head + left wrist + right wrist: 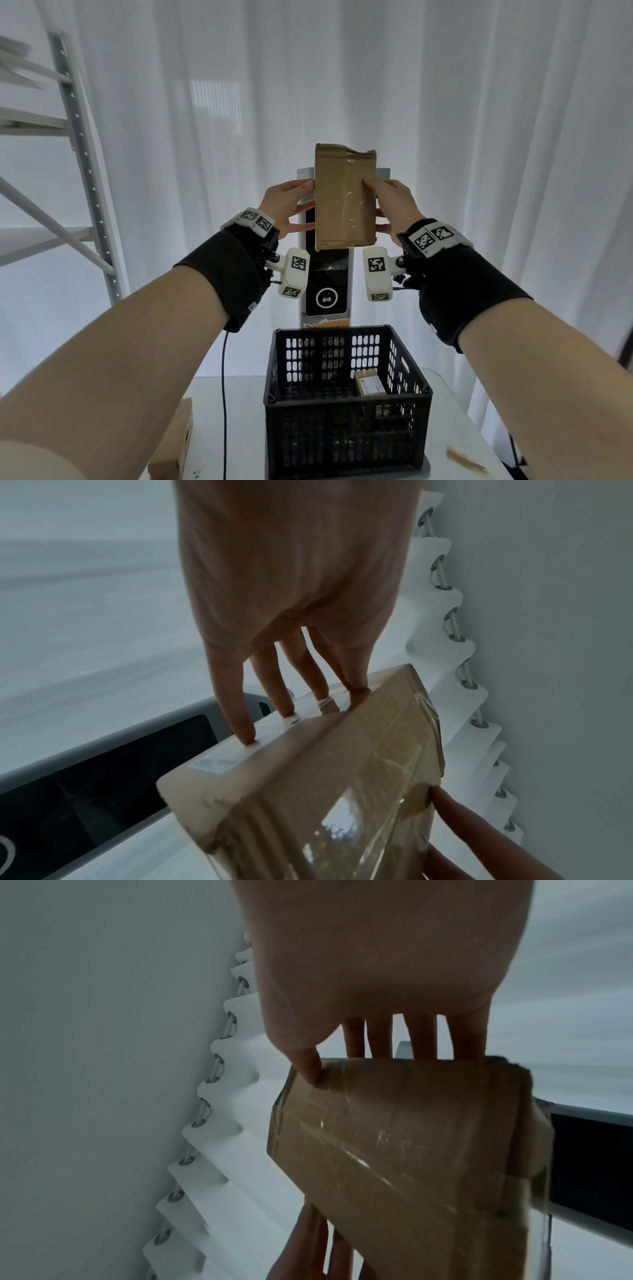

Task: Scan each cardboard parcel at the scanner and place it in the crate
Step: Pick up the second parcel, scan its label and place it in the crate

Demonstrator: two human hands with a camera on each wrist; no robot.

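Note:
I hold a brown taped cardboard parcel (344, 198) upright in front of the scanner (327, 294), a tall grey post with a black screen. My left hand (296, 207) grips its left edge, and its fingers (284, 685) press on the white label on the far face. My right hand (385, 205) grips the right edge, thumb on the near taped face (308, 1069), fingers behind. The parcel (342, 764) (411, 1137) covers the upper part of the screen (103, 777) (589, 1150). Below stands a black plastic crate (346, 404) with a small labelled parcel (370, 383) inside.
The crate stands on a white table (236, 411) right at the scanner's foot. Another cardboard box (174, 442) lies at the table's front left, beside a dark cable (224, 394). A metal shelf rack (78, 137) rises on the left. White curtains hang behind.

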